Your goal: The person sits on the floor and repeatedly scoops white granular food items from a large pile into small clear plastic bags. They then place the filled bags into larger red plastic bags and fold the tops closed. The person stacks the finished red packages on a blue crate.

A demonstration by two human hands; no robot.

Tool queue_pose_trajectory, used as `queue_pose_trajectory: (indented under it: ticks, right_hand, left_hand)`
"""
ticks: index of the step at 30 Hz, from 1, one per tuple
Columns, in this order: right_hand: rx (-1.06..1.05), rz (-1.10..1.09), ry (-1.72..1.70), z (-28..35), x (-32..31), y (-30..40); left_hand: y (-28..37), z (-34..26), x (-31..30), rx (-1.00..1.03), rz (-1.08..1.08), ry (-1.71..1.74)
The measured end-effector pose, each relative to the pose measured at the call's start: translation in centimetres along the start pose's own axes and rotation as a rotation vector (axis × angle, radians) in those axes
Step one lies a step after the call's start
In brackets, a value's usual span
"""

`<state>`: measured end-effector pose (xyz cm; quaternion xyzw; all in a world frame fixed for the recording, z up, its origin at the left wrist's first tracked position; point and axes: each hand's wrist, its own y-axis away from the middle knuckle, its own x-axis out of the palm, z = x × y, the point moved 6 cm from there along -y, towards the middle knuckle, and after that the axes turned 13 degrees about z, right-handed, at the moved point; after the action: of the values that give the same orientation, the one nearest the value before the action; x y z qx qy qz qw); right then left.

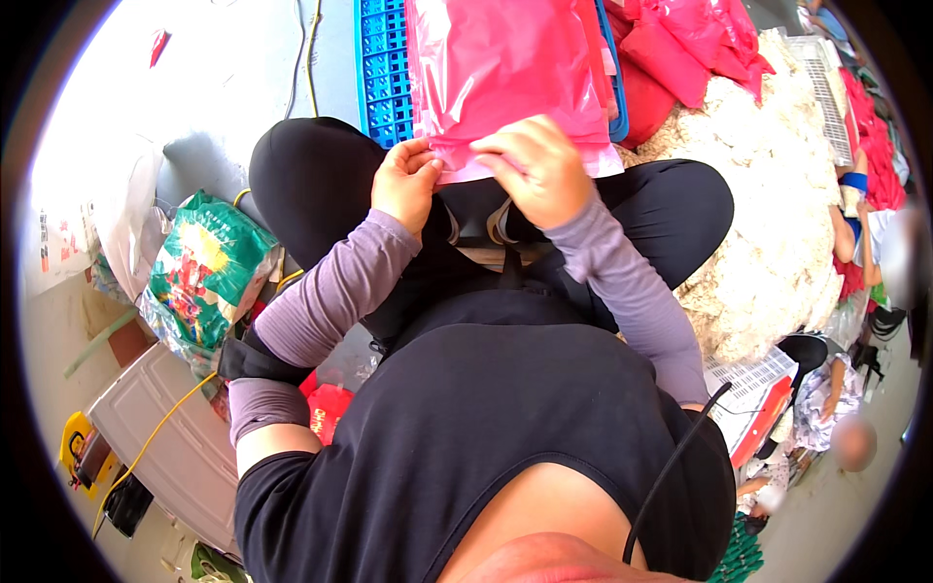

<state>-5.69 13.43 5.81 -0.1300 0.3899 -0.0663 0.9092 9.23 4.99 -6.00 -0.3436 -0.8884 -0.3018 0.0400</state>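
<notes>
A glossy pink-red plastic bag (510, 69) lies flat before me, across a blue plastic crate (384, 73). Its near edge, with a pale pink strip, hangs towards my lap. At the bag's near left corner, my left hand (408, 182) pinches the plastic between thumb and fingers. My right hand (539, 171) is over the middle of the same near edge, fingers bent and slightly blurred. Whether its fingertips grip the plastic cannot be made out. Paler pink pieces show under the bag's right side.
Filled red bags (678, 51) are heaped beyond the crate's right side. A large cream-coloured fluffy pile (765, 211) spreads at my right. On my left are a green printed bag (208, 270) and a yellow cable (164, 437). Other people sit at the far right.
</notes>
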Motion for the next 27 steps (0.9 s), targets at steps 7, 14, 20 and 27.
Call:
queue_pose_trajectory:
  ticks: [7, 14, 20, 27]
  right_hand:
    - [0.039, 0.174, 0.049, -1.8, 6.4, -0.6]
    - [-0.071, 0.227, 0.158, -0.4, 6.6, -1.3]
    - [-0.105, 0.206, 0.196, 0.3, 7.1, -0.1]
    - [0.194, 0.405, -0.257, 0.3, 5.4, 8.3]
  left_hand:
    - [1.1, -1.0, 0.0, -0.016, 0.017, 0.136]
    - [2.3, -1.2, -0.6, -0.075, -0.007, 0.211]
    - [3.2, -1.1, -0.5, -0.116, 0.036, 0.218]
    - [2.3, -5.7, -1.2, 0.564, 0.159, -0.967]
